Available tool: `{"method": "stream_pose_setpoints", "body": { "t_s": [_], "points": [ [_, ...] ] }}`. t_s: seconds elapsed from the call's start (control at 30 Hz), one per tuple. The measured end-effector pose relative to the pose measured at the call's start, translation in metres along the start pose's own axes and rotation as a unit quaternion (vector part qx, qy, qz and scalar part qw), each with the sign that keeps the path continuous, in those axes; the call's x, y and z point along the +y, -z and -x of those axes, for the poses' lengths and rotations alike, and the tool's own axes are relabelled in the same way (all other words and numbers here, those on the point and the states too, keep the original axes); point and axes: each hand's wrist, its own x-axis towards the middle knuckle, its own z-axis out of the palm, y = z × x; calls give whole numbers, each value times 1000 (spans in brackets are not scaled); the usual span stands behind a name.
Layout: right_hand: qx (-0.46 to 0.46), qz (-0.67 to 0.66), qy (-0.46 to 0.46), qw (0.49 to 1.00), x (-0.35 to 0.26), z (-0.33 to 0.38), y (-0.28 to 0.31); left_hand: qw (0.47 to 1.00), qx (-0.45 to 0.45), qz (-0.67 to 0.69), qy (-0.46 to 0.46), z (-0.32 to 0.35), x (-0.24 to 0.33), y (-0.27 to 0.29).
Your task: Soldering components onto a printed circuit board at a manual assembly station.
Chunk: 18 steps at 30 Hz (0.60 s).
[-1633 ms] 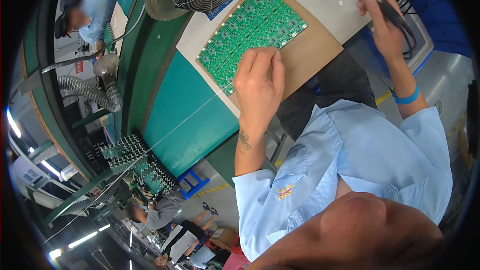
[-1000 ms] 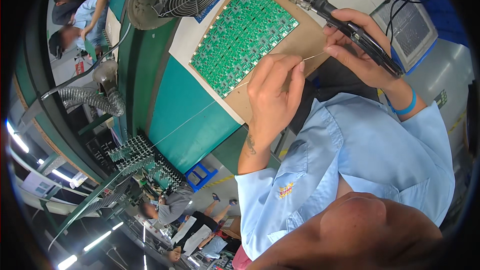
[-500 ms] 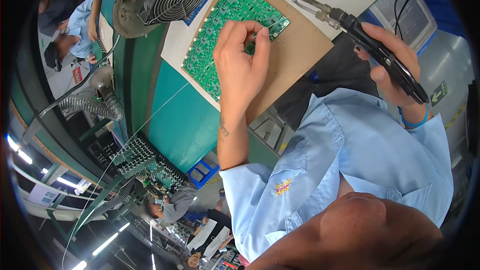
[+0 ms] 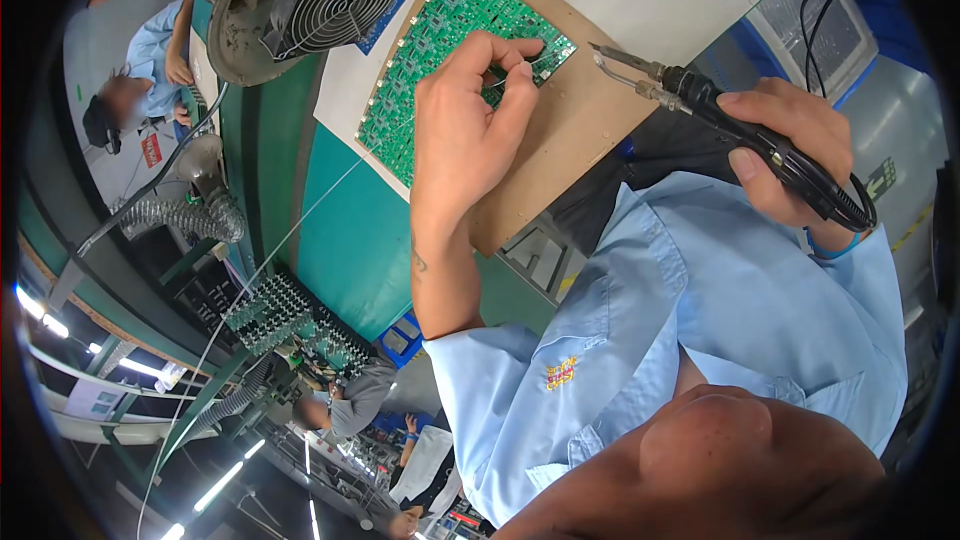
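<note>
A green circuit board (image 4: pixel 462 2), dense with small parts, lies on a brown backing board (image 4: pixel 545 155). My left hand (image 4: pixel 465 130) is over it, thumb and forefinger pinched near the board's right corner. A thin solder wire (image 4: pixel 300 223) runs in from the lower left, passes behind this hand and is held in its fingers; its end is hard to make out. My right hand (image 4: pixel 805 135) is wrapped round a black soldering iron (image 4: pixel 700 95) with a thin metal tube alongside. The iron's tip is over the backing board, just right of the circuit board and apart from it.
A black fan (image 4: pixel 345 2) with a wire guard and a fume-duct funnel (image 4: pixel 243 35) stand beyond the board. White sheeting (image 4: pixel 640 10) covers the bench around it. At left, a co-worker (image 4: pixel 155 70) sits near a second duct (image 4: pixel 205 165). A blue crate (image 4: pixel 400 340) is below the bench.
The soldering iron has come down and left, its tip closer to the circuit board. My left hand has shifted slightly left, its fingers still pinched. The board appears a little further left.
</note>
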Motion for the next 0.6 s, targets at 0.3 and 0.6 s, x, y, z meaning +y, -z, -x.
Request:
{"method": "stream_pose_setpoints", "body": {
  "t_s": [0.3, 0.6],
  "points": [
    [9, -14, 3, 1000, 1, -7, -6, 999, -18, -7, -28, -3, -6, 1],
    [2, -21, -5, 1000, 3, -9, -14, 998, -56, -7, 29, -8, 5, 9]
  ]
}}
